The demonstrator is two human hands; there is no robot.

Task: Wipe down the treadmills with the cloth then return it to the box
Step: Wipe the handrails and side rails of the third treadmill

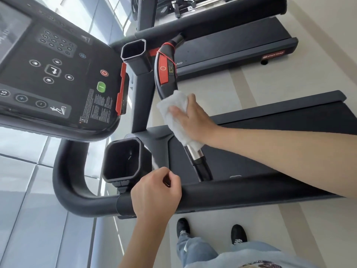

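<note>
A white cloth (pixel 174 115) is seen at the centre of the frame, draped over the inner handlebar (pixel 197 161) of the near treadmill (pixel 280 151), and it is pressed there by the right hand (pixel 190 115), whose fingers are laid nearly straight across the fabric with the thumb against its upper edge. Below the cloth, a silver sensor section of that bar is left exposed. Above the cloth, the same curved bar is continued by a red stop panel (pixel 164 71) with a thin red cord wound about it. The left hand (pixel 156 192) is found at the lower centre, resting on the thick black side rail (pixel 231 194); its fingers are loosely curled and nothing is held in them. The console (pixel 52 74) is spread across the upper left, where a keypad, a red round button (pixel 104 73) and a green button (pixel 101 87) can be made out. Two black cup holders are seen, one (pixel 133 50) just right of the console's upper end and another (pixel 122 159) just above the left hand. A second treadmill (pixel 241 45) is set along the upper right, well apart from the hands. At the bottom right, jeans and two black shoes (pixel 238 234) are shown on the pale floor (pixel 289 78). No box can be seen in this view.
</note>
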